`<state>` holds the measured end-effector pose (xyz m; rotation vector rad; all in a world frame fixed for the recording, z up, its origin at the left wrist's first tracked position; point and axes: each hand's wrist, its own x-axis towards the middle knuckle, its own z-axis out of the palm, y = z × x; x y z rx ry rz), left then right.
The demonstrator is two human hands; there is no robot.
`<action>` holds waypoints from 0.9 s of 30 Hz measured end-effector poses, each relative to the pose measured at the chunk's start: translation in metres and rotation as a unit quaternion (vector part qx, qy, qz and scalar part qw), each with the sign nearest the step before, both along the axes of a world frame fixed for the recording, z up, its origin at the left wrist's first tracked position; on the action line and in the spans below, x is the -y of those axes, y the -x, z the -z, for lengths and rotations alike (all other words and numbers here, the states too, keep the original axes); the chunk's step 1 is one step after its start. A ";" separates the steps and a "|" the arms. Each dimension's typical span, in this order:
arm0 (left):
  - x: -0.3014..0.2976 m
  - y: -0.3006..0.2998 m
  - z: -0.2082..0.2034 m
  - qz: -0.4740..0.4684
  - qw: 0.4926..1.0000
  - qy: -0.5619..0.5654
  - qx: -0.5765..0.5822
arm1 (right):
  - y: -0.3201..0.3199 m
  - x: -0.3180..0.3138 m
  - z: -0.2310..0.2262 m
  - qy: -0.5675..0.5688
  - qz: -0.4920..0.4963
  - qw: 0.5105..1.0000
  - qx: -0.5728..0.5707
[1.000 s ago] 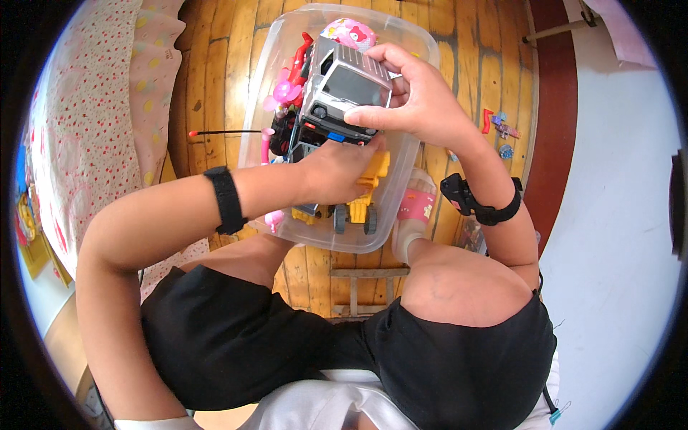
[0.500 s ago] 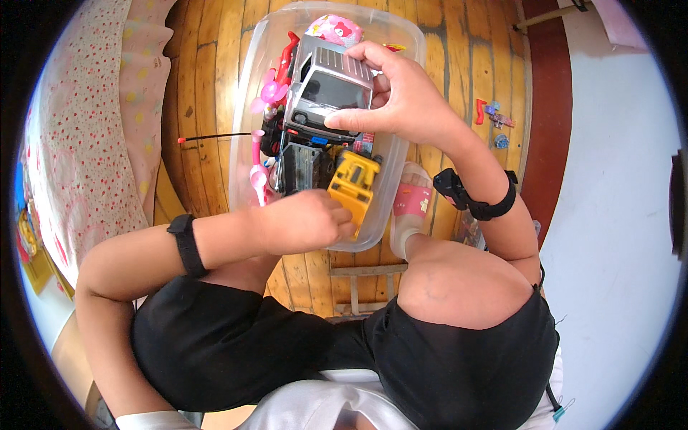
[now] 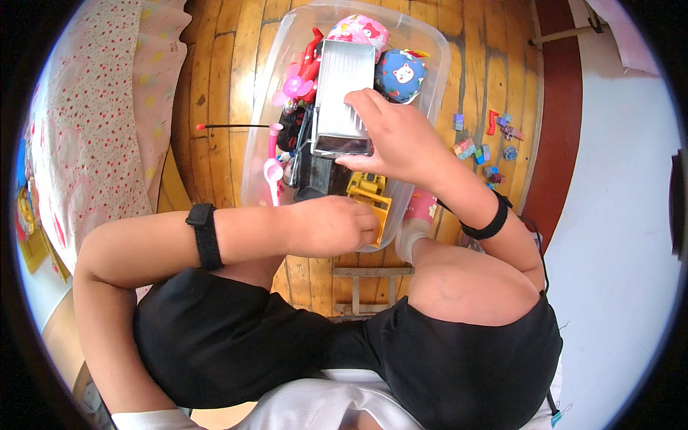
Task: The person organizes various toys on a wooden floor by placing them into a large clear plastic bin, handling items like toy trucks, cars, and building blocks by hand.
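Note:
My right hand (image 3: 398, 136) grips a silver toy car (image 3: 344, 93) over a clear plastic bin (image 3: 253, 154), its thumb at the lower end and fingers along the right side. My left hand (image 3: 333, 226) is closed at the bin's near end, its fingers on a yellow toy truck (image 3: 369, 188). Between the two lies a black toy truck bed (image 3: 315, 175), partly covered by the silver car. A blue round plush (image 3: 401, 75) with a white animal face rests beside the car, and a pink patterned one (image 3: 360, 30) sits beyond it.
Along the bin's left side are a pink flower-shaped toy (image 3: 294, 87), a red toy (image 3: 309, 64) and a pink spoon (image 3: 273, 172). A thin black rod (image 3: 233, 126) sticks out leftward. Small colourful blocks (image 3: 466, 148) lie on the wooden floor (image 3: 222, 165). A patterned cloth (image 3: 107, 107) hangs at left.
My right hand has tilted the silver car so its roof now faces up, uncovering the blue plush. The left hand has stayed at the yellow truck. The view has shifted slightly.

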<state>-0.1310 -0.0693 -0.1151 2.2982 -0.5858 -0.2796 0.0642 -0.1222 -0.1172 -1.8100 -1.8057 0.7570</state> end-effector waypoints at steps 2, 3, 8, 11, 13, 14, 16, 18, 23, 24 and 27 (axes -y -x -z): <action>-0.001 -0.004 -0.003 0.009 0.999 0.023 0.021 | -0.008 0.006 0.002 -0.025 -0.001 1.000 0.005; -0.003 -0.005 -0.005 0.018 0.998 0.046 0.041 | -0.012 0.010 0.003 -0.052 -0.001 0.999 0.009; -0.039 0.004 -0.008 -0.091 0.982 -0.154 0.054 | -0.021 0.017 0.002 -0.068 -0.007 0.998 0.012; -0.041 0.011 -0.003 -0.023 0.961 -0.257 0.095 | -0.023 0.017 0.002 -0.046 -0.035 0.998 0.026; -0.040 0.010 -0.001 0.014 0.943 -0.314 0.111 | -0.022 0.017 0.005 -0.016 -0.101 0.987 0.127; -0.039 0.008 -0.001 0.020 0.953 -0.296 0.064 | -0.019 0.019 0.013 -0.016 -0.100 0.987 0.127; -0.041 0.004 0.000 0.025 0.960 -0.279 0.015 | -0.012 0.022 0.031 -0.016 -0.081 0.973 0.217; -0.045 0.000 0.002 0.015 0.971 -0.238 0.016 | -0.015 0.022 0.034 -0.015 -0.084 0.976 0.202; -0.058 -0.022 -0.008 -0.178 0.973 -0.127 0.078 | -0.021 0.024 0.026 -0.022 -0.100 0.975 0.198; -0.062 -0.027 -0.011 -0.208 0.966 -0.146 0.048 | -0.024 0.028 0.023 -0.028 -0.101 0.976 0.190; -0.077 -0.044 -0.005 -0.252 0.912 -0.293 0.136 | -0.027 0.030 0.021 -0.028 -0.102 0.977 0.185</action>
